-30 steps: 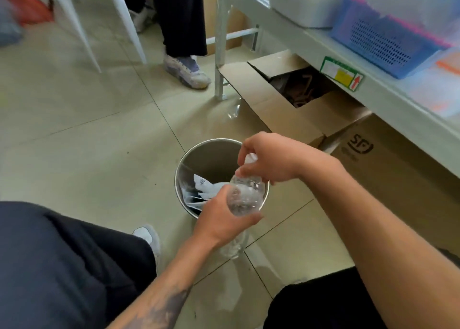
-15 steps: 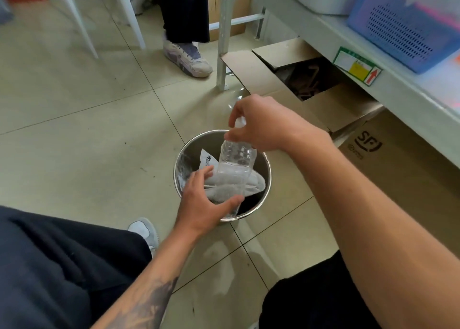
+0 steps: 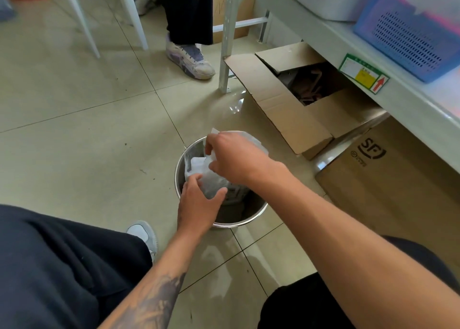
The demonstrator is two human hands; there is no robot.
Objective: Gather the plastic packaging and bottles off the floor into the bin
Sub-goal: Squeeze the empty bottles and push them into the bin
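My left hand (image 3: pixel 199 204) and right hand (image 3: pixel 234 158) both clutched the plastic packaging (image 3: pixel 211 179) over the bin (image 3: pixel 256 215), at its 10 o'clock side; springy plastic might have bulged back out.

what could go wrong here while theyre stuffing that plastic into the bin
1. Both hands, left hand and right hand, hold the clear plastic packaging above the metal bin; part of it rises over the rim, so it may spring back out once the grip loosens.
2. The bin looks light and unsteadied; pushing down off-centre could tip or slide it on the glossy floor tiles.
3. Another clear plastic piece lies by the cardboard box and is easily missed.
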